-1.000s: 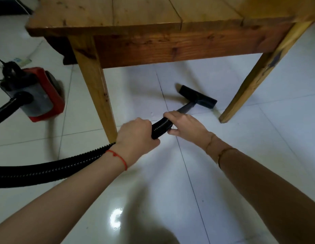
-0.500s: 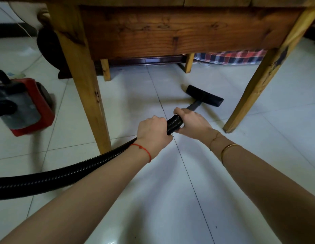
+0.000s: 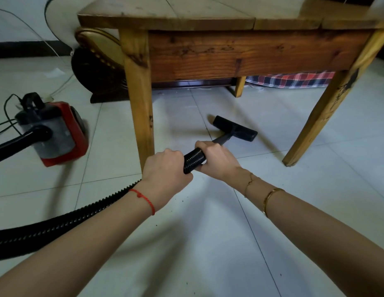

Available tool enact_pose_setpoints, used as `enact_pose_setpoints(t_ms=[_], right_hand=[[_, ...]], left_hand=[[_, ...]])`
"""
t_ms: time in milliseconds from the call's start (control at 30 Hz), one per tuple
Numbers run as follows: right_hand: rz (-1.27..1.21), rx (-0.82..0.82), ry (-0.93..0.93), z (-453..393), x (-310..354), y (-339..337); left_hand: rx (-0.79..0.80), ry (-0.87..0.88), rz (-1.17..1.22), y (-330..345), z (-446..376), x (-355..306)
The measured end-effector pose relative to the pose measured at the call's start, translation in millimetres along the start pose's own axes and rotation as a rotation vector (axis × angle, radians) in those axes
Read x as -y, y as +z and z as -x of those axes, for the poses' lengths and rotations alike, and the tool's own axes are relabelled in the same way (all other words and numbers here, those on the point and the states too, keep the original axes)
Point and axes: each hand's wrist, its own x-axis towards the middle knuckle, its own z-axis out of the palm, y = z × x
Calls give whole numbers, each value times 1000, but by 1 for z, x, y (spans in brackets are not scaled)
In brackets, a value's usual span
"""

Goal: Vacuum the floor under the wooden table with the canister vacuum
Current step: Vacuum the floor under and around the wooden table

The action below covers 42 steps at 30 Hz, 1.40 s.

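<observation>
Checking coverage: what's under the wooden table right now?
Under the wooden table: the black floor nozzle on bare white tile, and plaid cloth at the far side. The apron hides whatever lies further back.

A plaid cloth (image 3: pixel 292 79) in red, blue and white lies on the tiles behind the far legs. At left stands a dark piece of furniture (image 3: pixel 94 69) with gold studded trim, possibly a chair. 1 thin white cable (image 3: pixel 48 45) runs along the wall.
</observation>
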Motion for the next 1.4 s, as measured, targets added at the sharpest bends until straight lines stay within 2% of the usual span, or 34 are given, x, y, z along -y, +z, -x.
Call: enact_pose_setpoints(t_ms=[167,333,867,1033,1200,1400], right_hand=[[-2,12,-36,-12,18,2],[77,-21,-34,-26,5,3],[-56,80,108,-127,-144,12],[-104,51,97,-146,-173,12],[-110,34,60,-146,-172,13],[-150,16,-16,-133,-136,18]], left_hand=[[-12,-38,-4,-3,4,16],[-35,-37,30,3,-16,7],[-53,-53,140,53,-182,-73],[-47,-57,172,56,-212,-89],[-47,-65,155,57,-211,-88],[-85,-78,103,48,-174,-64]])
